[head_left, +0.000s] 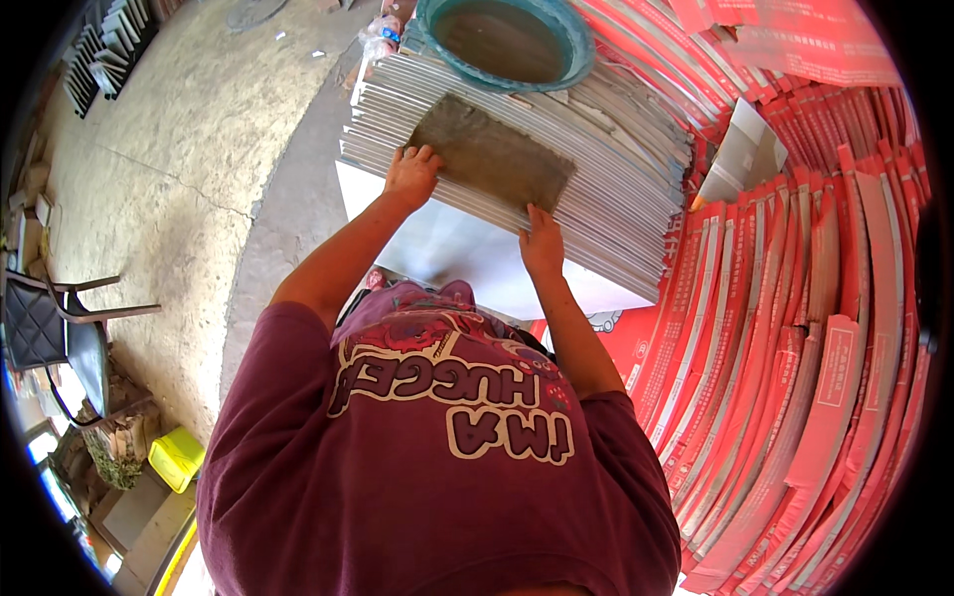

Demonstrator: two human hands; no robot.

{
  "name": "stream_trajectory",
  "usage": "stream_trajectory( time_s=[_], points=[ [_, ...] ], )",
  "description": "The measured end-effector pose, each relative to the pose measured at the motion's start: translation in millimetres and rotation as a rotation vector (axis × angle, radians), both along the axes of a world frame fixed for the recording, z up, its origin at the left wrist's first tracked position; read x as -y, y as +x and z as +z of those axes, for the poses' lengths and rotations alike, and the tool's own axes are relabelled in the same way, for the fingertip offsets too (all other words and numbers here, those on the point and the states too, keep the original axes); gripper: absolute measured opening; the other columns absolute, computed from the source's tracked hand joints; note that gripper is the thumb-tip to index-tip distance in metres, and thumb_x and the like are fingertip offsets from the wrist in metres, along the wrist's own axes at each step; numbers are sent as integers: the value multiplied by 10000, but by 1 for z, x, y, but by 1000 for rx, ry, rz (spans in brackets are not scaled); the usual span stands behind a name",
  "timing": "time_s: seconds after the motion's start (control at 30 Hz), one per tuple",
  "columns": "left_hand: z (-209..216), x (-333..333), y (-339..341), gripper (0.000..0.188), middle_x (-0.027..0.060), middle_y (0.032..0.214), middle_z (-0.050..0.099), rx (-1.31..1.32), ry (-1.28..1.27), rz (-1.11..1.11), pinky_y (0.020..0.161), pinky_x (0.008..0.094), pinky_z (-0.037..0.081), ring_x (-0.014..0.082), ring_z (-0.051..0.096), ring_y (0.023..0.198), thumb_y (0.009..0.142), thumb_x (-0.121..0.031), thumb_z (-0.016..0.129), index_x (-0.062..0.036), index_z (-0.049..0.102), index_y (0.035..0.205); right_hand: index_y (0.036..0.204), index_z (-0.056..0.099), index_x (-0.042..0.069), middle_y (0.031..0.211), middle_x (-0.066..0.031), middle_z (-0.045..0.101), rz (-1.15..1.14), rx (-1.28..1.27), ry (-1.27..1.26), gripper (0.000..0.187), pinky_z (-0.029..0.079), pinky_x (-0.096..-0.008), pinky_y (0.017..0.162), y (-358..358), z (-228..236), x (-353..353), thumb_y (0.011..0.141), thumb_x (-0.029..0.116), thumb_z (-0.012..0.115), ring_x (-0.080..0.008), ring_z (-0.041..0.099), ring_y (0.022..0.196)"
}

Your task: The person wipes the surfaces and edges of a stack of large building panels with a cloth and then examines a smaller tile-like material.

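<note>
A dark brown, rectangular flat piece lies across the upper edges of a row of pale tiles or panels. It looks wet; whether it is cloth or board I cannot tell. My left hand has its fingers bent over the piece's near left corner. At the near right corner my right hand grips the edge, fingers pointing away from me and thumb side hidden. Between my forearms shows the glossy white face of the nearest panel.
Beyond the row stands a green-blue tub of murky water. Red cartons packed upright crowd the right side, with an open grey-white box flap among them. A dark chair and a yellow container are at left on the concrete floor.
</note>
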State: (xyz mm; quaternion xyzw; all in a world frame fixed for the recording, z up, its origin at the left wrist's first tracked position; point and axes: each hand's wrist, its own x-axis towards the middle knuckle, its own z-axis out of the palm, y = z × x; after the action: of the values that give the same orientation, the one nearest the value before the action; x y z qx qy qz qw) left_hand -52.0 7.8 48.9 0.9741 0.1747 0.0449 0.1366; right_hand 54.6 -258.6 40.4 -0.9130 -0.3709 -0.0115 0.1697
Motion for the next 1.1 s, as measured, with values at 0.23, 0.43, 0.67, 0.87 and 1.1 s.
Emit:
stream_trajectory(
  time_s=[0.23,0.43,0.67,0.87,1.1],
  points=[
    [-13,-11,7,188,57,1018,523,13,110,4,1027,472,293,247,503,1060,806,-69,511,-150,589,956,1086,582,91,1029,-117,563,-77,-28,-20,370,482,-407,764,10,-3,-7,721,72,641,-309,561,893],
    [-9,-15,2,158,57,955,555,7,93,6,1011,471,310,253,526,1024,754,-47,554,-133,599,880,969,620,87,867,-105,601,-162,-136,99,245,481,-393,718,12,-9,-9,728,46,612,-289,582,834],
    [-11,-12,-53,88,54,833,567,98,32,-71,848,408,378,256,557,926,744,-68,575,-140,596,790,881,656,72,827,-122,622,-166,-239,92,181,489,-387,697,-10,-2,-6,714,73,589,-298,602,779],
    [-10,2,-138,69,50,855,602,2,-353,11,851,416,387,250,584,845,767,-99,573,-133,603,820,874,675,59,804,-101,658,13,-638,-18,168,501,-290,691,-41,18,19,735,122,605,-195,633,736],
    [40,-27,-130,41,66,822,606,285,-288,23,795,401,397,278,583,821,787,-80,559,-105,570,818,918,625,36,807,-72,649,127,-706,165,171,481,-279,712,-29,63,-1,777,129,599,-157,614,754]
  ],
)
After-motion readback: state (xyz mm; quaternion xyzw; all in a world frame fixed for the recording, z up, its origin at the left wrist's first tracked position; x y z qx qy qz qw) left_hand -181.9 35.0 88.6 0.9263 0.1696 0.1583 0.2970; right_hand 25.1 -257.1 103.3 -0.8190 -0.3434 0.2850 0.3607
